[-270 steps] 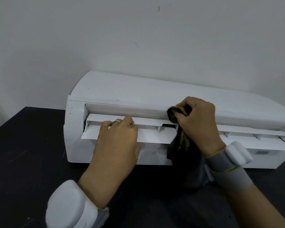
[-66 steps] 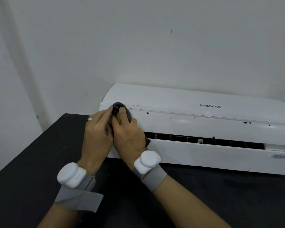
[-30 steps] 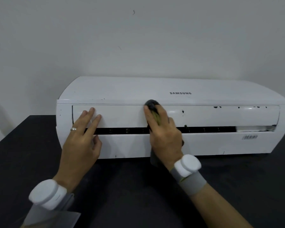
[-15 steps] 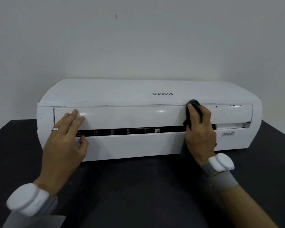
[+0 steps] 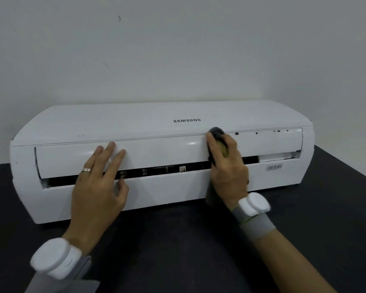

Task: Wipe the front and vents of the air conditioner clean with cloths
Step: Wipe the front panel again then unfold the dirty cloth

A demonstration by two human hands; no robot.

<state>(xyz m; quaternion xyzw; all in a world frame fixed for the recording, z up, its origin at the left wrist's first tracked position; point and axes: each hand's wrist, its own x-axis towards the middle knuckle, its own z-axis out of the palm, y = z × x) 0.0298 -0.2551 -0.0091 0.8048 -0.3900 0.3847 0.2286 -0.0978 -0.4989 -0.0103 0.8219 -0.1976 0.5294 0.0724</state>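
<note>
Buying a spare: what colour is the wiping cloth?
The cloth is dark grey with yellow-green; head view.

- We see the air conditioner [image 5: 135,123] cased in smooth white plastic with a soft sheen.
- We find its front flap [image 5: 167,154] glossier, and it catches a bright highlight; dark specks dot its upper right edge.
- We take the cloth [image 5: 217,132] for soft, matt, dark fabric with a yellowish-green patch.
- We see the table [image 5: 178,250] as black and matt.
- We see the wall [image 5: 178,49] as pale, matt paint with a few small marks.
- We note a ring [image 5: 86,170] of polished metal.
- We see wrist pods [image 5: 254,205] of smooth white plastic on grey fabric straps [image 5: 260,226].
</note>
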